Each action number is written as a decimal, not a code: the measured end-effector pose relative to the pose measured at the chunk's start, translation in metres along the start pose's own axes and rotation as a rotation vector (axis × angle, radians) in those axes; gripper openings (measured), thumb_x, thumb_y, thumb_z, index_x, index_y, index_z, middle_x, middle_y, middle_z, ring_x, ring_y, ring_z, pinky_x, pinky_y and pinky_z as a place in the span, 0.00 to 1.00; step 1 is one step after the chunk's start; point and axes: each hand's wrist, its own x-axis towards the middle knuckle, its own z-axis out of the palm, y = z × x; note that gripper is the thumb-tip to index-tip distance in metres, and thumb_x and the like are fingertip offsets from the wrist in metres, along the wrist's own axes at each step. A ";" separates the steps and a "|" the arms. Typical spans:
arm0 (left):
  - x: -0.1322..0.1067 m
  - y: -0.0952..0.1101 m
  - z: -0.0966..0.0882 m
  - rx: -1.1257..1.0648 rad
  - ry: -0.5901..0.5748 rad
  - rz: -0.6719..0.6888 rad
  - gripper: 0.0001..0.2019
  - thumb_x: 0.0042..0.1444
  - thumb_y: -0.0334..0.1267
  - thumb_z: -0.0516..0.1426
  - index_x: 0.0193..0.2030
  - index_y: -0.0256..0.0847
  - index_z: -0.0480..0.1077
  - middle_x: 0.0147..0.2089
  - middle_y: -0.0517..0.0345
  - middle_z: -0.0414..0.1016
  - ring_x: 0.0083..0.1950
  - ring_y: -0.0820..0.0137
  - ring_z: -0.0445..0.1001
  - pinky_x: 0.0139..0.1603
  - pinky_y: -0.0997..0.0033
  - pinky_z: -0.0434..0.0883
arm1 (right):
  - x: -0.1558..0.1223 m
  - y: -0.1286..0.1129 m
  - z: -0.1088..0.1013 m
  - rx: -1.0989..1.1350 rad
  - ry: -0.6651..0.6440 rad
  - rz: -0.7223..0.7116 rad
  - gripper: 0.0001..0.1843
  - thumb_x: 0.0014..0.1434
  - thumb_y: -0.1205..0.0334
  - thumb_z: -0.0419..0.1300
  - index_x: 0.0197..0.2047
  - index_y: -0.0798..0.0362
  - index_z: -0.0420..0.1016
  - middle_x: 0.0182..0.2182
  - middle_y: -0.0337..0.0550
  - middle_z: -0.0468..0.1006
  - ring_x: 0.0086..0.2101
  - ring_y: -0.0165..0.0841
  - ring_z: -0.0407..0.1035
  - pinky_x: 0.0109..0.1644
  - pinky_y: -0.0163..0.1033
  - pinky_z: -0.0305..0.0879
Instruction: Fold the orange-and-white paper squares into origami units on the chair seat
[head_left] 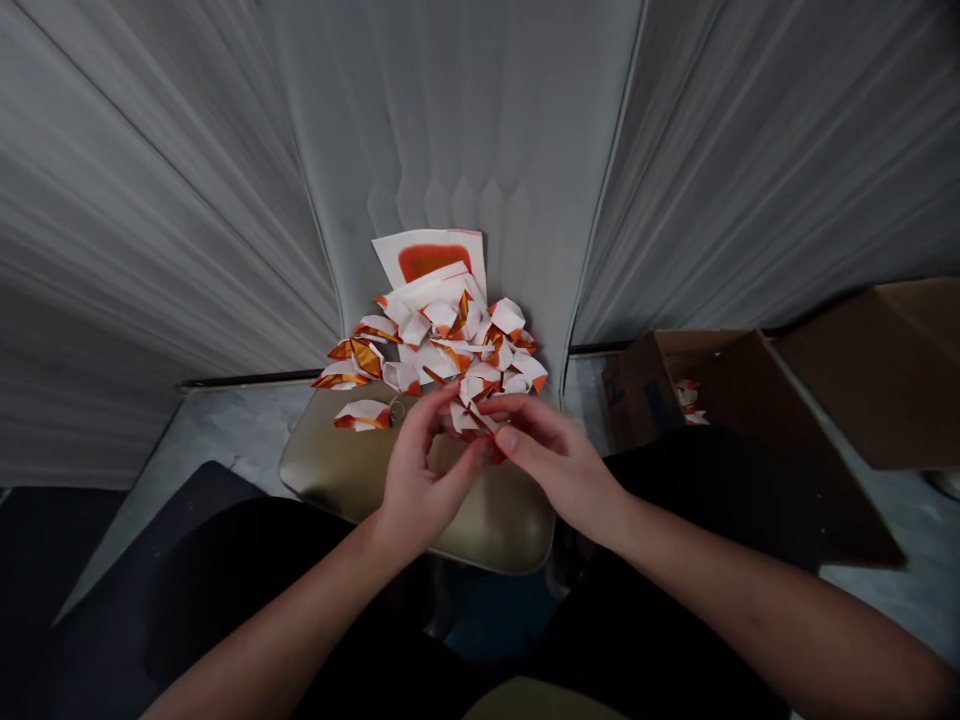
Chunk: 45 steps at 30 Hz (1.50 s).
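Note:
Between my two hands is a small piece of folded paper (470,412), white with red-orange parts. My left hand (431,465) grips its left side with thumb and fingers. From the right, my right hand (555,455) pinches the same paper, thumb toward me and fingers curled behind. Just beyond lies a heap of similar folded papers (450,318), white, orange and shiny gold. One folded paper (362,415) sits apart at the left, near the front of the seat. Flat white sheets (390,255) with an orange-red square stand behind the heap.
The heap rests on a chair with a tan padded seat (322,455). Pale pleated curtains (465,100) hang behind and on both sides. An open cardboard box (637,385) on the floor at right holds a few folded papers (690,400). My dark-clothed legs flank the seat.

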 end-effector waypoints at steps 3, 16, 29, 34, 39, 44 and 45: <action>-0.004 -0.005 -0.005 0.095 -0.054 0.062 0.21 0.60 0.37 0.64 0.60 0.49 0.70 0.52 0.53 0.79 0.47 0.67 0.80 0.49 0.67 0.79 | -0.004 -0.001 0.000 -0.044 0.028 0.036 0.12 0.56 0.51 0.71 0.43 0.41 0.82 0.40 0.40 0.82 0.37 0.34 0.74 0.36 0.39 0.69; 0.010 -0.003 -0.018 0.230 -0.132 0.280 0.19 0.63 0.29 0.61 0.60 0.45 0.72 0.45 0.56 0.81 0.42 0.71 0.80 0.46 0.72 0.78 | 0.007 -0.008 -0.006 0.031 0.040 0.165 0.13 0.57 0.50 0.69 0.42 0.47 0.81 0.33 0.35 0.77 0.31 0.28 0.71 0.38 0.37 0.68; 0.029 -0.005 -0.040 0.164 -0.297 0.287 0.04 0.63 0.33 0.62 0.44 0.41 0.79 0.38 0.57 0.82 0.40 0.74 0.81 0.43 0.77 0.76 | 0.020 0.007 -0.008 -0.117 0.083 0.095 0.14 0.58 0.49 0.68 0.43 0.48 0.81 0.34 0.36 0.78 0.31 0.27 0.70 0.37 0.37 0.67; 0.024 -0.008 -0.034 0.044 -0.256 0.080 0.03 0.62 0.35 0.63 0.38 0.42 0.79 0.36 0.59 0.82 0.38 0.75 0.80 0.42 0.78 0.76 | 0.019 0.007 -0.010 -0.193 0.105 0.059 0.15 0.59 0.48 0.67 0.45 0.46 0.82 0.34 0.37 0.79 0.32 0.29 0.71 0.39 0.38 0.67; 0.022 -0.009 -0.020 -0.091 -0.179 -0.282 0.06 0.60 0.40 0.62 0.34 0.41 0.78 0.34 0.59 0.81 0.35 0.74 0.79 0.37 0.77 0.76 | 0.021 0.012 -0.012 -0.236 0.121 0.055 0.17 0.60 0.46 0.66 0.47 0.46 0.82 0.37 0.38 0.79 0.33 0.30 0.70 0.37 0.38 0.65; 0.017 -0.006 -0.010 -0.348 -0.128 -0.557 0.09 0.55 0.44 0.65 0.37 0.41 0.76 0.34 0.60 0.81 0.31 0.74 0.79 0.34 0.75 0.76 | 0.020 0.013 -0.012 -0.292 0.153 0.026 0.17 0.59 0.46 0.66 0.47 0.47 0.81 0.41 0.40 0.80 0.32 0.30 0.69 0.36 0.39 0.65; 0.016 -0.006 -0.008 -0.382 -0.121 -0.596 0.10 0.54 0.44 0.66 0.38 0.41 0.75 0.34 0.61 0.81 0.30 0.74 0.78 0.34 0.75 0.76 | 0.020 0.013 -0.011 -0.304 0.155 0.025 0.17 0.59 0.47 0.66 0.47 0.47 0.81 0.41 0.40 0.81 0.32 0.30 0.69 0.36 0.39 0.65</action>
